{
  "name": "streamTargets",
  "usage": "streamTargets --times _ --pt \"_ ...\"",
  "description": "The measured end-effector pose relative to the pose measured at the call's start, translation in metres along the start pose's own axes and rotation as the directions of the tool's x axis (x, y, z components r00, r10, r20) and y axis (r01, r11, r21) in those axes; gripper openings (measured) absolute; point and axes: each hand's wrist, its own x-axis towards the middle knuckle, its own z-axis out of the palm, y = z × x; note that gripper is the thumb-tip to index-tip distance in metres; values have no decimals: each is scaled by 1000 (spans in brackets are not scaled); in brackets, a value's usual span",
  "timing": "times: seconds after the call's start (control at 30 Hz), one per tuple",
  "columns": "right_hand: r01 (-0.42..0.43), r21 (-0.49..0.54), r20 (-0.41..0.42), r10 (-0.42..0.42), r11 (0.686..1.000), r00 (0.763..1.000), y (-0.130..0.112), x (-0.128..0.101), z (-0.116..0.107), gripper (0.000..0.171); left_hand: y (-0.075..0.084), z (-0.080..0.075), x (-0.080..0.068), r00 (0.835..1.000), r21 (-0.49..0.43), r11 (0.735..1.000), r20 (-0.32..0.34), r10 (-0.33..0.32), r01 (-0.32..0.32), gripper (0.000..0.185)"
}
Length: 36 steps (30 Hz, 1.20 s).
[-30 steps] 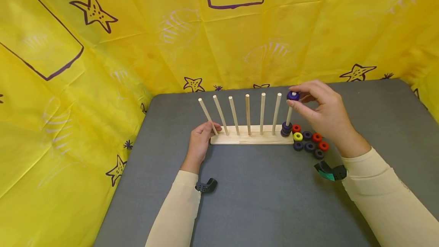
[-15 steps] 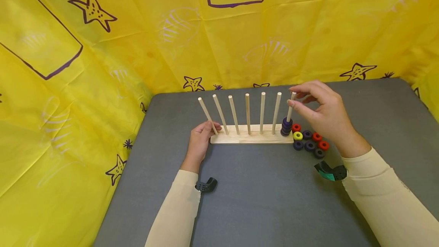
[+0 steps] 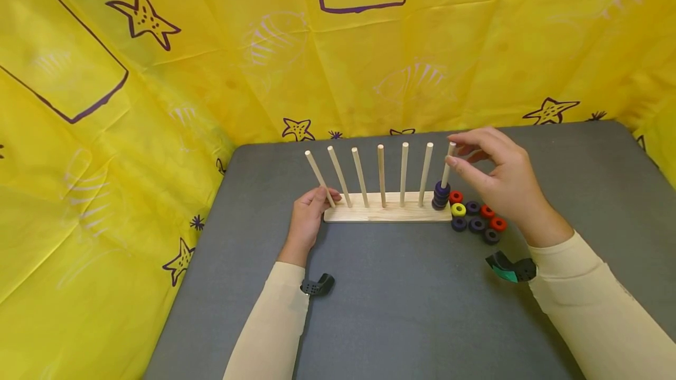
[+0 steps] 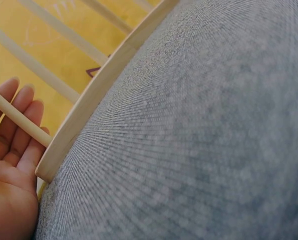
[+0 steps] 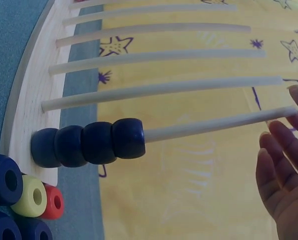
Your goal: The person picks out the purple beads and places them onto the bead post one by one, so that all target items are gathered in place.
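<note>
A wooden rack (image 3: 369, 214) with several upright pegs stands on the grey table. On its rightmost peg (image 3: 449, 166) sits a stack of several dark blue beads (image 5: 89, 144), low against the base. My right hand (image 3: 499, 172) is at the top of that peg, thumb and fingers parted around its tip with no bead between them. My left hand (image 3: 308, 219) rests at the rack's left end. In the left wrist view its fingers (image 4: 19, 127) extend loosely behind the leftmost peg (image 4: 24, 122), close against the base's end.
Beside the rack's right end lie loose beads: a yellow bead (image 3: 458, 210), several dark blue beads (image 3: 477, 226) and a few red beads (image 3: 498, 224). A yellow patterned cloth (image 3: 348, 75) hangs behind and left of the table (image 3: 391, 309).
A dark blue bead at the top of the rightmost peg has left my right fingers and dropped onto the stack below. My right hand has shifted slightly right; the left stays put.
</note>
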Motion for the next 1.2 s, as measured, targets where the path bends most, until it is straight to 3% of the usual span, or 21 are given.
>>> streamTargets --times 0.17,0.37,0.5,0.63,0.77,0.83,1.0,1.2 --pt "-28 22 -18 28 999 999 7 -5 -1 39 1 1 0 1000 -18 1000 -2 4 -4 41" --pt "-23 86 -8 23 996 1000 -8 -3 -7 35 0 1 -1 1000 -26 1000 -7 8 -8 41" --pt "-58 166 16 56 984 998 -12 -5 -10 30 -9 -2 1 1000 -44 999 -11 3 -3 40" --pt "-94 286 44 85 954 995 -6 -12 -13 25 -20 -4 4 1000 -50 999 -20 -2 1 41" --pt "-103 404 55 88 909 995 16 -20 -13 29 -9 -1 1 1000 -31 999 -8 5 -5 42" --pt "-97 495 55 80 863 995 28 -24 -13 37 -2 0 -1 1000 -25 1000 4 7 -7 42" --pt "-48 680 56 14 732 998 45 -29 -12 54 -2 0 -1 1000 -22 1000 4 9 -8 41" --pt "-41 727 67 -11 686 998 53 -34 -13 58 -1 1 -1 1000 -33 999 2 10 -10 42"
